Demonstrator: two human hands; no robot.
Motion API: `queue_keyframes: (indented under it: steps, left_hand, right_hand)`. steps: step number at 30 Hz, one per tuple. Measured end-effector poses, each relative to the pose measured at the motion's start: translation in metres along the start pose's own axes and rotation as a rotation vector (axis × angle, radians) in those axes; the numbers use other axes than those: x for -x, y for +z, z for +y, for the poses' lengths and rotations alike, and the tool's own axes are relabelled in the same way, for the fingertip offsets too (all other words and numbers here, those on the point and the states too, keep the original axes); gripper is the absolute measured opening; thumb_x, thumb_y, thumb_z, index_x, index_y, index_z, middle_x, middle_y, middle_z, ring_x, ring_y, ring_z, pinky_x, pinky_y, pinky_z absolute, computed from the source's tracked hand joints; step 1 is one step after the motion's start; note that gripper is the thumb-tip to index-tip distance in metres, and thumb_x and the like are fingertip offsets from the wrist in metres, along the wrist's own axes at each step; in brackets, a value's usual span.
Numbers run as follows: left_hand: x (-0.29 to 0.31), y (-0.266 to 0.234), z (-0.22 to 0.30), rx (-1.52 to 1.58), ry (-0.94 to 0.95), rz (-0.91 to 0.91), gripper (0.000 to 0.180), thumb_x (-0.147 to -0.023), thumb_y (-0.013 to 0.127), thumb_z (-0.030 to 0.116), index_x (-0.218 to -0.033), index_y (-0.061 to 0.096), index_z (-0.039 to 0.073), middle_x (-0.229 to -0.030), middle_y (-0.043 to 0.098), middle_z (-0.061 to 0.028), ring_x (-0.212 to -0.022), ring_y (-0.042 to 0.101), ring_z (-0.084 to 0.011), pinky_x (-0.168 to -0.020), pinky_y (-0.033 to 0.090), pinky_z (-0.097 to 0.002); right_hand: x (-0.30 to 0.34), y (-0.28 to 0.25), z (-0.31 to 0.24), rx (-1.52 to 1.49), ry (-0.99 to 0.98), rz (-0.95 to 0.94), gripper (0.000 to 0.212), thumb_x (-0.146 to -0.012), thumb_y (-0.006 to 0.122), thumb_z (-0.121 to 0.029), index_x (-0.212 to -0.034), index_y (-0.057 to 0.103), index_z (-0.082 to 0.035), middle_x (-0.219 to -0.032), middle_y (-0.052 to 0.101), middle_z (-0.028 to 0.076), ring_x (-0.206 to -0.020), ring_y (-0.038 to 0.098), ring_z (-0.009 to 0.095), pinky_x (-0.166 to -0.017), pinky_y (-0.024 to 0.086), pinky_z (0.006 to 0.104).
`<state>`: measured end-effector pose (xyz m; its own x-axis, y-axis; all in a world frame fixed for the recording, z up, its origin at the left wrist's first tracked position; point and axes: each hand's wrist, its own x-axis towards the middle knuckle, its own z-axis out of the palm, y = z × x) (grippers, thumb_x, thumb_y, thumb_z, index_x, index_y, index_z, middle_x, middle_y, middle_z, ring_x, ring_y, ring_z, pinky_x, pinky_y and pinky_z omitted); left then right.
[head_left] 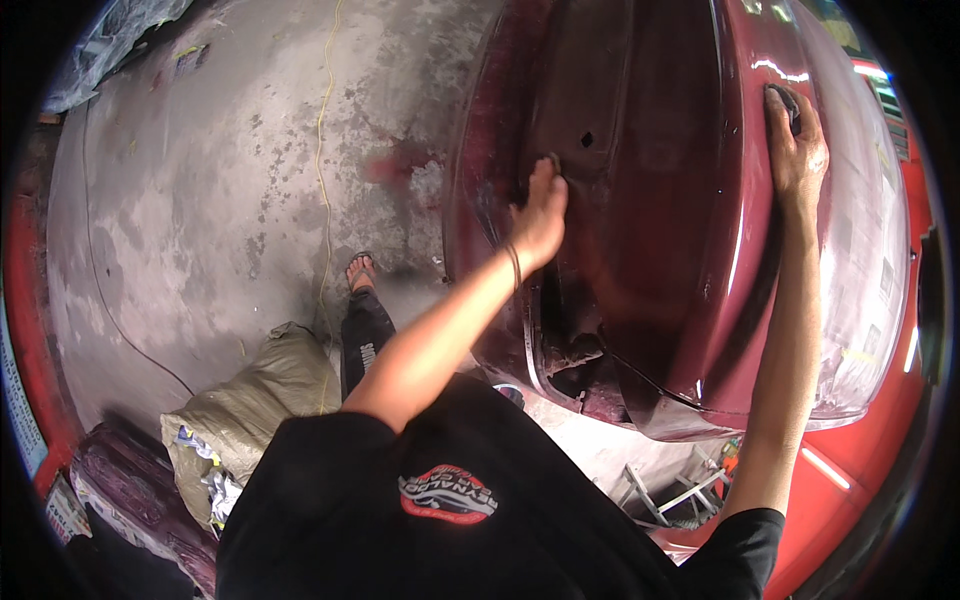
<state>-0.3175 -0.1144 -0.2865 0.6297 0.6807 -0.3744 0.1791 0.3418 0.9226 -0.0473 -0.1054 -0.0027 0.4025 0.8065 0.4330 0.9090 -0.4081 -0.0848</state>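
Note:
A dark red car body (670,180) fills the right half of the head view, its curved panel glossy in the middle and hazy with pale dust toward the right. My right hand (798,160) reaches far along the raised glossy edge, fingers curled round a small dark pad (790,108) pressed to the paint. Over the recessed dark panel nearer the middle is my left hand (541,215), seen edge-on with its fingers stretched out and nothing plainly in them. Whether its fingertips touch the panel I cannot tell. A dark diamond-shaped hole (587,139) shows in that panel.
An open corner gap (570,370) breaks the car body's near side. A stuffed tan sack (250,390) stands at the lower left beside a dusty maroon part (135,490). A yellow cord (322,150) crosses the stained concrete floor. Metal legs of a stand (685,495) show lower right.

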Motion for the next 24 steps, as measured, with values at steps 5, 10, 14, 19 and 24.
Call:
queue_keyframes:
  steps: [5, 10, 14, 19, 24]
  left_hand:
    - [-0.018, -0.013, 0.002, -0.055, 0.012, -0.078, 0.068, -0.115, 0.025, 0.052, -0.171, 0.025, 0.015, -0.180, 0.018, -0.0117, -0.166, 0.016, -0.0343, -0.128, 0.005, -0.0718]
    - [0.021, -0.029, 0.041, -0.461, 0.377, -0.100, 0.058, -0.116, 0.029, 0.043, -0.161, 0.039, 0.009, -0.169, 0.041, -0.0149, -0.158, 0.036, -0.0366, -0.123, 0.018, -0.0763]
    - [-0.034, -0.060, 0.021, -0.677, 0.140, -0.178, 0.053, -0.115, 0.034, 0.036, -0.157, 0.043, 0.006, -0.157, 0.054, -0.0188, -0.142, 0.055, -0.0430, -0.119, 0.026, -0.0774]
    - [0.015, -0.037, 0.064, -0.427, 0.449, -0.184, 0.055, -0.114, 0.035, 0.039, -0.151, 0.052, 0.002, -0.157, 0.055, -0.0175, -0.147, 0.050, -0.0425, -0.123, 0.030, -0.0673]
    - [-0.020, -0.061, 0.014, -0.884, 0.536, -0.259, 0.054, -0.114, 0.034, 0.036, -0.155, 0.050, 0.004, -0.161, 0.053, -0.0160, -0.151, 0.046, -0.0402, -0.123, 0.027, -0.0691]
  right_hand:
    - [0.000, -0.001, -0.004, -0.016, 0.039, -0.007, 0.045, -0.103, 0.067, -0.046, -0.130, 0.074, -0.010, -0.127, 0.073, 0.016, -0.119, 0.070, 0.033, -0.105, 0.052, 0.0433]
    - [0.003, -0.003, -0.003, -0.029, 0.046, -0.013, 0.040, -0.103, 0.069, -0.040, -0.129, 0.074, -0.009, -0.125, 0.074, 0.014, -0.119, 0.071, 0.030, -0.105, 0.053, 0.0412]
    - [0.000, -0.003, -0.010, -0.063, 0.071, 0.003, 0.038, -0.103, 0.071, -0.038, -0.128, 0.074, -0.009, -0.125, 0.074, 0.014, -0.120, 0.071, 0.029, -0.106, 0.052, 0.0401]
    - [0.002, -0.003, -0.008, -0.066, 0.103, -0.022, 0.036, -0.103, 0.070, -0.035, -0.128, 0.074, -0.009, -0.125, 0.074, 0.014, -0.120, 0.071, 0.029, -0.106, 0.052, 0.0399]
    - [0.003, -0.004, -0.012, -0.083, 0.125, -0.026, 0.036, -0.103, 0.070, -0.035, -0.127, 0.075, -0.008, -0.125, 0.074, 0.014, -0.120, 0.071, 0.029, -0.106, 0.052, 0.0409]
